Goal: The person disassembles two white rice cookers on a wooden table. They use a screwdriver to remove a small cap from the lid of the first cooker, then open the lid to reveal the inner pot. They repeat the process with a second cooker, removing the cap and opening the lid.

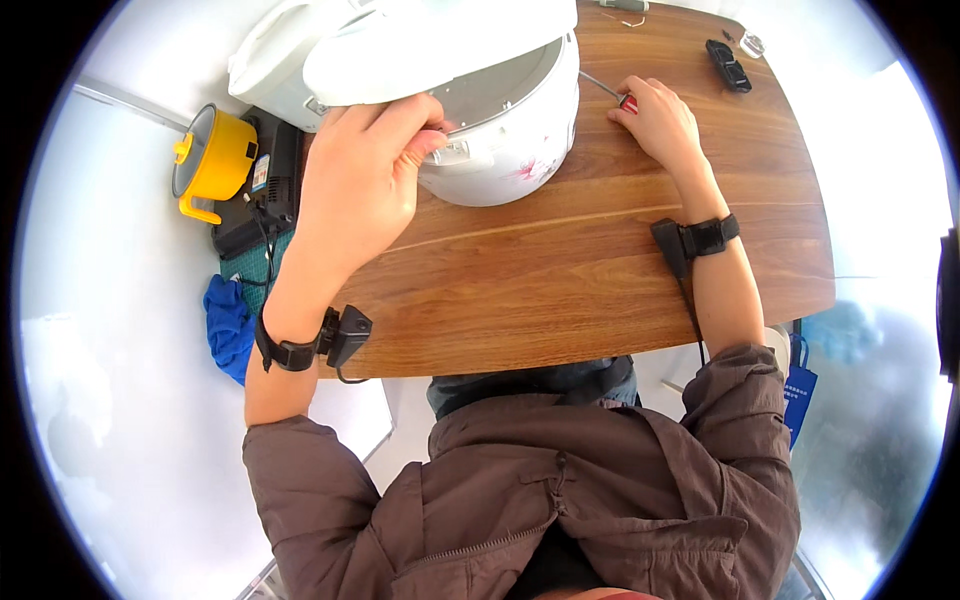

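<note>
A white rice cooker (500, 165) with a pink flower print stands at the far edge of the view, its white lid (440, 45) tilted up. The grey inside shows below the lid. My left hand (365, 165) is closed at the cooker's front rim, thumb and forefinger pinched over it beside the latch; the other fingertips are hidden. To the right of the cooker, my right hand (658, 118) is wrapped round the red handle of a screwdriver (603, 87). Its metal shaft points left toward the cooker's side, and I cannot tell whether the tip touches it.
Left of the cooker are another white appliance (270, 75), a yellow pot (222, 150) on a black device (275, 205), and a blue cloth (230, 322). A black tray-like item (728, 66) lies at the wooden table's (540, 290) far right. Cables trail from both wrist straps.
</note>
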The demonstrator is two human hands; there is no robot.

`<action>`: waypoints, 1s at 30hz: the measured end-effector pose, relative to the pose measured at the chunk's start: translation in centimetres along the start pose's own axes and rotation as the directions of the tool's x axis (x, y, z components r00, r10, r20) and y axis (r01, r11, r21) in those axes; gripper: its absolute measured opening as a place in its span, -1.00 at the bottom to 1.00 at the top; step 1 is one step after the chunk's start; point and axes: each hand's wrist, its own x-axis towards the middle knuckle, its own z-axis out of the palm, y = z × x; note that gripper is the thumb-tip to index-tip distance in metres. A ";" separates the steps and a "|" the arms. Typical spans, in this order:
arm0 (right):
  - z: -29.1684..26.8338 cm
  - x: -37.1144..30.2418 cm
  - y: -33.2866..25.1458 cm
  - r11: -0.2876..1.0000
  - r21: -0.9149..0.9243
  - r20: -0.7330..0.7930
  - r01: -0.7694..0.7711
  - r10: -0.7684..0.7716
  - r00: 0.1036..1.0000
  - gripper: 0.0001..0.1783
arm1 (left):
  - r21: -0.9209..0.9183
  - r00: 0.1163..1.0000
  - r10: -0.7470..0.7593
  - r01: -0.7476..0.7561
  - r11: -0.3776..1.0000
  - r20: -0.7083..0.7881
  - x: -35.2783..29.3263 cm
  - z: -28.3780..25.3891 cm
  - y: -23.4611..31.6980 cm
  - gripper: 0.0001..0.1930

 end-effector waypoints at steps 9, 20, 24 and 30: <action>0.6 -1.1 -0.1 0.984 -0.119 -0.106 0.131 -0.144 0.984 -0.66 | 0.012 0.999 0.019 -0.020 1.000 0.037 -0.1 -0.4 -0.2 -0.91; -0.6 -1.8 -0.3 0.991 -0.079 -0.015 0.108 -0.110 0.994 -0.60 | -0.026 0.996 0.089 -0.090 0.996 -0.024 -0.2 0.7 -1.5 -0.89; -1.7 -1.1 -1.2 0.995 -0.005 -0.155 0.100 -0.100 0.983 -0.64 | -0.021 0.994 0.088 -0.089 0.996 -0.057 -0.4 0.7 -1.5 -0.89; -5.3 -1.1 -5.2 0.868 -0.014 -0.716 0.496 -0.355 0.601 -0.82 | 0.030 0.986 0.133 -0.131 0.991 -0.096 -0.1 0.8 -1.7 -0.87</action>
